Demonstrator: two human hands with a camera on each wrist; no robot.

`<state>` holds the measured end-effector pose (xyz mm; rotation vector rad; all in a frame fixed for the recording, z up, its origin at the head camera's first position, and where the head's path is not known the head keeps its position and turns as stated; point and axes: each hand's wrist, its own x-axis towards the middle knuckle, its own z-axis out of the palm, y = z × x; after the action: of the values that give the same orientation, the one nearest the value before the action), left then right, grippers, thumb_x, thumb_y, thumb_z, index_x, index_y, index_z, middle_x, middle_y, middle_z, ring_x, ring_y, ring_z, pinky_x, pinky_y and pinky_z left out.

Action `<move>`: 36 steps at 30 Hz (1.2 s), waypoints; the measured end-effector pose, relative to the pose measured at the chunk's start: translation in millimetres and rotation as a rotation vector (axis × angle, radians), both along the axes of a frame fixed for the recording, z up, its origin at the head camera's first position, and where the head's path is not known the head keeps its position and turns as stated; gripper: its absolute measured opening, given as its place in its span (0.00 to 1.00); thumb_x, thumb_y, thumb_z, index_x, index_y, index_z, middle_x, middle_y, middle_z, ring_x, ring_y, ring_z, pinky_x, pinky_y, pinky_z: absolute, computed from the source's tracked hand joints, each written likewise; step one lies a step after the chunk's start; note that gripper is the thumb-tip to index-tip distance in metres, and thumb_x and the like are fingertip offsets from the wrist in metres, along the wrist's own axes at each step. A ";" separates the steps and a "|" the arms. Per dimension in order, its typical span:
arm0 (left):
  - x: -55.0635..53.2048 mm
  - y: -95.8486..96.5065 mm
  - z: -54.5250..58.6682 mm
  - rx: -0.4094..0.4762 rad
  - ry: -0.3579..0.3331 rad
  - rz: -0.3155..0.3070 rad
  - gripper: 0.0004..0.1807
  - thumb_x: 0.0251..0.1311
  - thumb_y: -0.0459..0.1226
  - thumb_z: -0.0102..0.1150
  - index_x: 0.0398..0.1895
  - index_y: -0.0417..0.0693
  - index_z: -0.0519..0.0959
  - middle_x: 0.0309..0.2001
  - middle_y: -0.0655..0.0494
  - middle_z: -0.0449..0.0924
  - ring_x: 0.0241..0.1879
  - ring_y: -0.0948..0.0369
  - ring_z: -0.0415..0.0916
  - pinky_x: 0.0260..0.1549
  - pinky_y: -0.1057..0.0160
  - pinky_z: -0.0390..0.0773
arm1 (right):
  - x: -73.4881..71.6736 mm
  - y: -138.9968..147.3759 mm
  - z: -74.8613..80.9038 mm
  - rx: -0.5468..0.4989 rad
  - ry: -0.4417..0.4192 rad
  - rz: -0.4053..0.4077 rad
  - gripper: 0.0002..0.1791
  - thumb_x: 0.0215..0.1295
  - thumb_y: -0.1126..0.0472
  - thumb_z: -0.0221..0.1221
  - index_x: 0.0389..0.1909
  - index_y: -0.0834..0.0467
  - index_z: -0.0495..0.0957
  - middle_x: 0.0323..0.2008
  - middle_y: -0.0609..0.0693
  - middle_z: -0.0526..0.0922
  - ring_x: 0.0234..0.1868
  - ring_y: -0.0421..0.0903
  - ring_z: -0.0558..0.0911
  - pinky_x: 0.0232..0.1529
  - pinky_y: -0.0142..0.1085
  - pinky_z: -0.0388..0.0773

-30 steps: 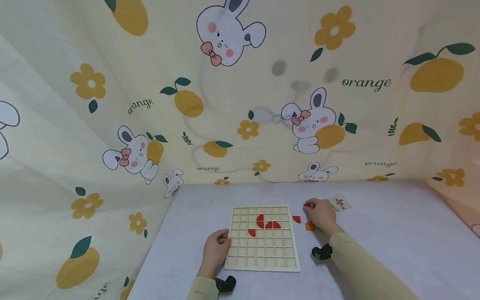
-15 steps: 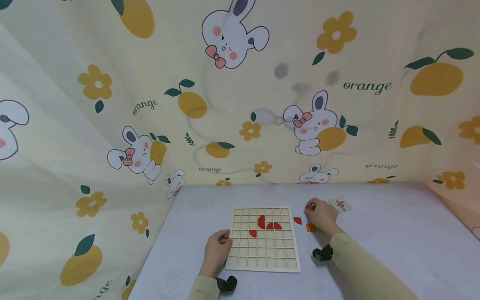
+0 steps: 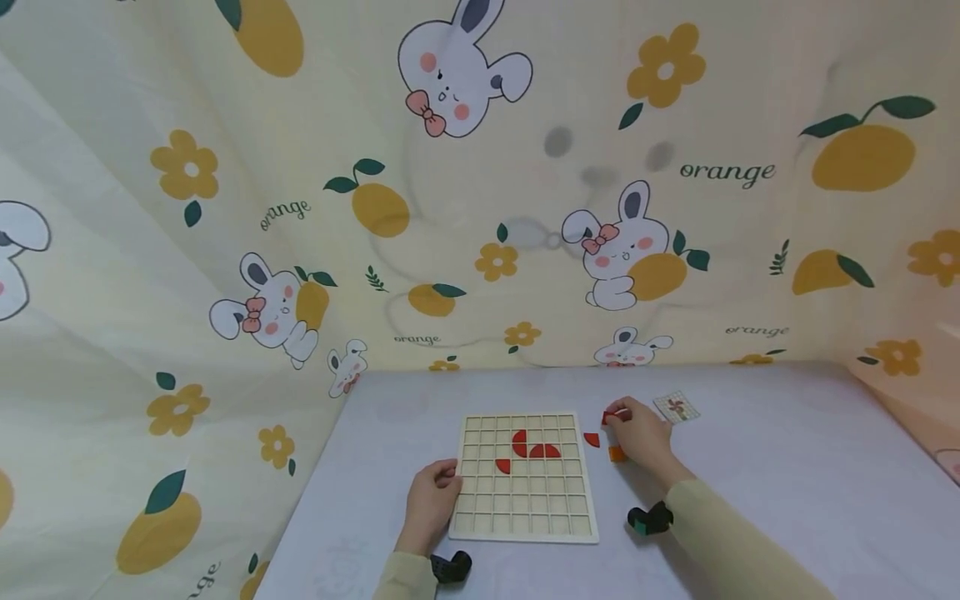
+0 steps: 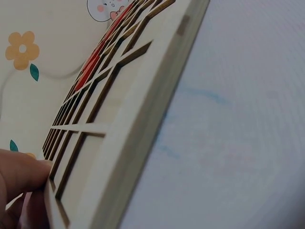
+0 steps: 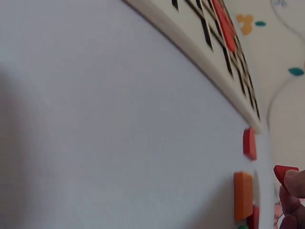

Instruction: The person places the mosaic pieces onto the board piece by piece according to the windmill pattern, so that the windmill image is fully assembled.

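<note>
In the head view my left hand (image 3: 433, 504) grips the left edge of a cream gridded puzzle board (image 3: 525, 508). Its thumb (image 4: 28, 169) lies against the board's rim in the left wrist view. Several red quarter-circle tiles, one of them (image 3: 503, 466) set apart, sit in the grid. Right of the board, my right hand (image 3: 641, 433) pinches a red tile (image 5: 284, 172) between thumb and finger, above the table. A loose red quarter-circle tile (image 3: 592, 439) lies between board and hand. An orange tile (image 3: 617, 454) lies close by the hand, partly covered.
A small pattern card (image 3: 677, 407) lies behind the right hand. Another red tile (image 5: 255, 217) and a bit of green tile (image 5: 242, 227) show beside the orange one in the right wrist view. A printed curtain (image 3: 465, 283) hangs behind the table (image 3: 787, 467).
The right hand has shifted slightly, and more of the red tile shows at its fingertips. The green tile beneath that hand has gone out of sight in the head view. My left hand stays put.
</note>
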<state>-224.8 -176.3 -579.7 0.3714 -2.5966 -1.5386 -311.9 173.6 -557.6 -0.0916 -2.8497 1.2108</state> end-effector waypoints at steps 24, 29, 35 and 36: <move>1.5 2.0 1.7 0.011 -0.031 0.018 0.16 0.59 0.32 0.62 0.51 0.43 0.80 0.41 0.54 0.77 0.39 0.61 0.76 0.37 0.62 0.79 | 50.7 -72.3 -11.4 -0.205 -0.029 0.043 0.05 0.63 0.58 0.63 0.39 0.50 0.79 0.31 0.46 0.76 0.33 0.46 0.73 0.30 0.36 0.71; 1.3 1.4 0.1 0.010 -0.033 0.031 0.16 0.59 0.32 0.62 0.51 0.43 0.80 0.41 0.55 0.77 0.39 0.60 0.76 0.36 0.63 0.79 | 58.9 -85.4 -11.6 -0.229 0.009 0.068 0.05 0.61 0.60 0.65 0.38 0.50 0.80 0.30 0.44 0.77 0.33 0.44 0.73 0.32 0.36 0.72; 1.1 2.0 -1.0 0.013 -0.044 0.028 0.16 0.59 0.32 0.62 0.52 0.44 0.80 0.41 0.55 0.77 0.39 0.61 0.76 0.37 0.62 0.79 | 63.3 -96.3 -12.6 -0.227 0.060 0.105 0.05 0.61 0.60 0.65 0.36 0.50 0.79 0.27 0.42 0.77 0.29 0.42 0.73 0.30 0.34 0.72; 0.9 2.2 -1.1 0.016 -0.048 0.028 0.16 0.59 0.32 0.62 0.52 0.44 0.80 0.41 0.55 0.77 0.39 0.61 0.76 0.37 0.62 0.79 | 63.6 -98.0 -12.8 -0.226 0.057 0.108 0.05 0.61 0.60 0.65 0.36 0.50 0.79 0.27 0.42 0.77 0.29 0.42 0.73 0.29 0.34 0.72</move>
<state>-223.9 -174.0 -580.8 0.4497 -2.6040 -1.5612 -248.3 75.5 -570.4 0.0889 -2.6902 1.5265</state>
